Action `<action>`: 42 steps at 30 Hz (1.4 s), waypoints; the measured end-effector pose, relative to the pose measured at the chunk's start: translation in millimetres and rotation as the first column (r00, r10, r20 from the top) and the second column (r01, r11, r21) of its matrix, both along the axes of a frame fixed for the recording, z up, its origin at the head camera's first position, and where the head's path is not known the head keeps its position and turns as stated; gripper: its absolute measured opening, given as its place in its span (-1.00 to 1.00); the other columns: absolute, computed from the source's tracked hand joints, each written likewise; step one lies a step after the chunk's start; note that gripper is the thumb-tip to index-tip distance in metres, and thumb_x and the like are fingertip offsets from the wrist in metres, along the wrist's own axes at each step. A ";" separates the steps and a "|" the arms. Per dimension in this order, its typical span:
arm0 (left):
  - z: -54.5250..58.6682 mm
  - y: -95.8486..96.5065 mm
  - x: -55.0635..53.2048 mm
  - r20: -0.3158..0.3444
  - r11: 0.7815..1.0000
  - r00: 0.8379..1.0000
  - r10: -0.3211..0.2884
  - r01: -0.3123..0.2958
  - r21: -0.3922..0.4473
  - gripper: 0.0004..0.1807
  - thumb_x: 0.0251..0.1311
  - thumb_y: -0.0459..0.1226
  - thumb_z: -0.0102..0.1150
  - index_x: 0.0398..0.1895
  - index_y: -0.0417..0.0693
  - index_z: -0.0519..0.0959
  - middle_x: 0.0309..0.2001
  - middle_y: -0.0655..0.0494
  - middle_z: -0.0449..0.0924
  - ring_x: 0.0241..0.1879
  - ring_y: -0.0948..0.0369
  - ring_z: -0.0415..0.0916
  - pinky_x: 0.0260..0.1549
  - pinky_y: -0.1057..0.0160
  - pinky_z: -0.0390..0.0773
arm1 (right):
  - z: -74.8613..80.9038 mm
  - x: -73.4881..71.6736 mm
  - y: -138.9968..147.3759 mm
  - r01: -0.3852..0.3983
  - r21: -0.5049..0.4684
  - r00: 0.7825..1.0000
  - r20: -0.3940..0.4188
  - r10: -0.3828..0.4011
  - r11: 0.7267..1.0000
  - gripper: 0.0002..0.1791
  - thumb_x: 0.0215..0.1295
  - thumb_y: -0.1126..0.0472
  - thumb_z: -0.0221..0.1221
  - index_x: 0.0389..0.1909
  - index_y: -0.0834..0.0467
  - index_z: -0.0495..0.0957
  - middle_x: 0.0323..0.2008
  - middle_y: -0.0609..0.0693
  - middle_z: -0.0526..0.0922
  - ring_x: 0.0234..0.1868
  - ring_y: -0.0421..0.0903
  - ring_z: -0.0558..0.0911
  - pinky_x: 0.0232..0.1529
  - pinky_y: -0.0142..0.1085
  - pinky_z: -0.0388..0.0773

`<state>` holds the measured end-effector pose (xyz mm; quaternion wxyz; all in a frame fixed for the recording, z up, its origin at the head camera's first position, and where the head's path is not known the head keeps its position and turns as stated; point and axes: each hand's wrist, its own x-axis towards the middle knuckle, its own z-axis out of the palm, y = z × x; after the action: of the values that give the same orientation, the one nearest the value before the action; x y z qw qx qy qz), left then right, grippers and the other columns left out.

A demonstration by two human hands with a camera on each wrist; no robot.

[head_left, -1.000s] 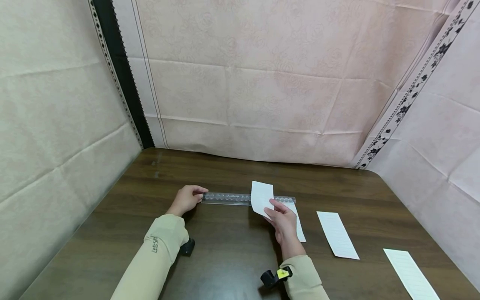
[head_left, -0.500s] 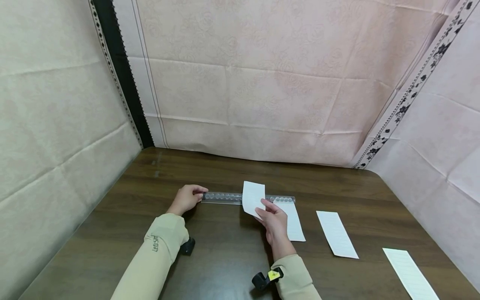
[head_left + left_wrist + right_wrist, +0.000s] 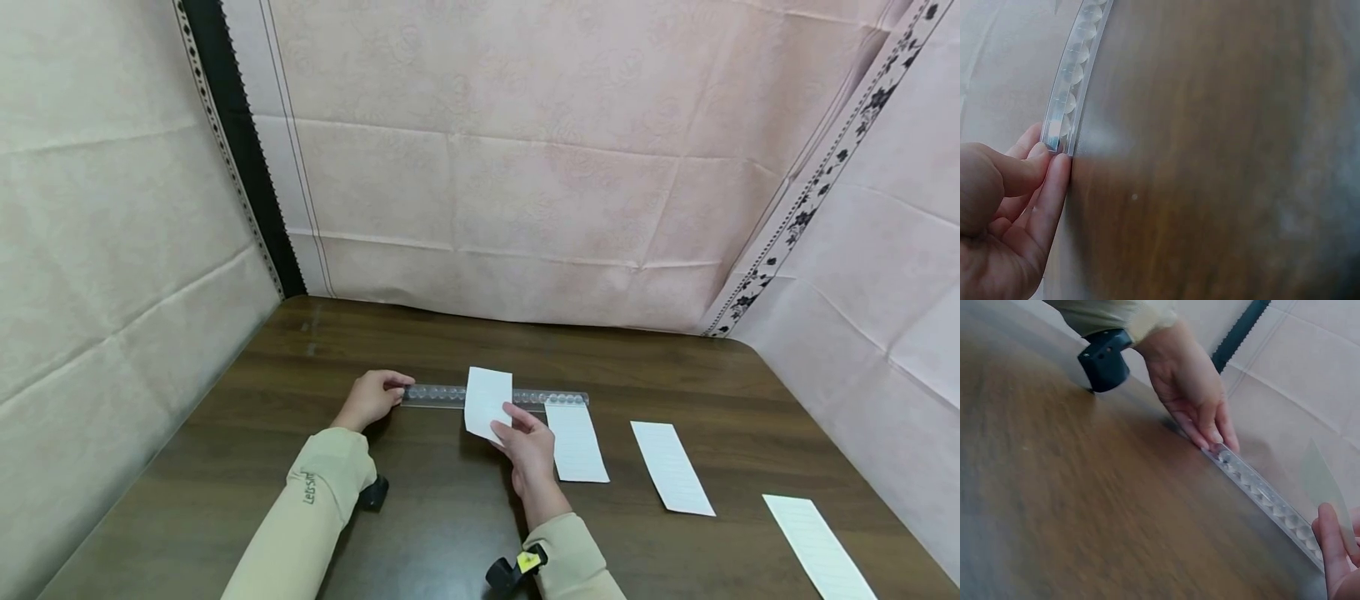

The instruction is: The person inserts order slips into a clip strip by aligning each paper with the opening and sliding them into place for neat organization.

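Observation:
A long clear plastic strip with a row of rounded clear bumps lies across the table. My left hand pinches its left end between thumb and fingers, as the left wrist view shows close up. My right hand pinches a white paper card by its lower right edge and holds it tilted up, hiding part of the strip behind it. In the right wrist view the card is seen nearly edge-on. A white paper slip lies just right of my right hand, its top edge at the strip's right end.
Two more faintly lined white paper slips lie on the brown wooden table: one slip right of the strip, another slip nearer at the right. Pale cloth hangs round the back and sides. A black wrist camera sits on my right sleeve.
My right hand has moved left along the plastic strip with the paper card, uncovering the slip behind it. My left hand stays on the strip's left end.

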<state>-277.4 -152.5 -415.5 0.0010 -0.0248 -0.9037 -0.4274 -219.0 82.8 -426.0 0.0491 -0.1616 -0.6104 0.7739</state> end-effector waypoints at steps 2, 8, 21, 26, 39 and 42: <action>0.2 0.2 0.1 0.002 1.000 1.000 0.001 -0.001 0.004 -0.78 0.24 -0.43 0.08 -0.11 -0.14 0.65 -0.20 -0.02 0.62 -0.35 0.19 0.49 -0.37 0.27 0.50 | -0.8 1.8 -3.0 -0.003 0.009 1.000 0.002 0.003 1.000 -0.57 0.01 0.55 0.27 -0.01 0.36 0.56 -0.06 0.26 0.42 -0.21 -0.01 0.48 -0.32 -0.27 0.60; 1.7 0.7 0.9 0.005 1.000 1.000 0.001 -0.001 0.006 -0.77 0.25 -0.44 0.07 -0.10 -0.14 0.64 -0.19 -0.02 0.62 -0.34 0.20 0.49 -0.34 0.27 0.50 | -1.0 6.1 -10.3 0.010 0.006 1.000 0.008 -0.010 1.000 -0.57 -0.02 0.56 0.28 -0.04 0.36 0.58 -0.10 0.23 0.45 -0.25 -0.03 0.49 -0.35 -0.27 0.60; -0.4 1.5 -0.9 -0.001 1.000 1.000 -0.001 0.001 0.012 -0.78 0.24 -0.43 0.08 -0.11 -0.15 0.65 -0.17 -0.04 0.61 -0.37 0.20 0.46 -0.37 0.30 0.48 | -1.6 10.4 -23.2 -0.007 -0.022 1.000 -0.019 0.006 1.000 -0.58 -0.03 0.57 0.27 -0.05 0.40 0.56 -0.17 0.23 0.47 -0.30 -0.06 0.51 -0.35 -0.26 0.61; 0.2 -0.1 -0.2 0.008 1.000 1.000 -0.002 0.001 0.028 -0.77 0.25 -0.44 0.07 -0.09 -0.17 0.64 -0.15 -0.06 0.59 -0.35 0.18 0.45 -0.38 0.31 0.47 | -1.5 12.5 -29.7 -0.035 -0.022 0.999 -0.016 0.034 0.999 -0.58 -0.02 0.56 0.28 -0.05 0.39 0.57 -0.20 0.21 0.44 -0.27 -0.04 0.48 -0.34 -0.26 0.60; 0.9 0.1 -1.6 0.009 0.999 1.000 -0.011 0.011 0.037 -0.77 0.24 -0.45 0.06 -0.09 -0.20 0.63 -0.17 -0.07 0.59 -0.35 0.18 0.45 -0.37 0.30 0.49 | -1.0 19.3 -41.4 -0.062 -0.024 0.998 -0.002 0.062 0.998 -0.56 -0.04 0.55 0.30 -0.04 0.39 0.56 -0.17 0.24 0.48 -0.31 -0.03 0.53 -0.33 -0.23 0.61; 0.1 0.2 -2.3 0.006 1.000 1.000 -0.007 0.007 0.030 -0.77 0.24 -0.45 0.07 -0.09 -0.19 0.63 -0.18 -0.07 0.59 -0.35 0.17 0.45 -0.36 0.29 0.48 | -0.8 20.7 -43.3 -0.073 -0.023 0.997 -0.004 0.073 0.997 -0.56 -0.03 0.54 0.30 -0.04 0.39 0.56 -0.17 0.24 0.48 -0.30 -0.03 0.54 -0.32 -0.23 0.61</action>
<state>-279.7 -152.4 -415.3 -0.0030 -0.0267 -0.8971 -0.4411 -198.3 39.5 -426.8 0.0198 -0.1387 -0.6069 0.7823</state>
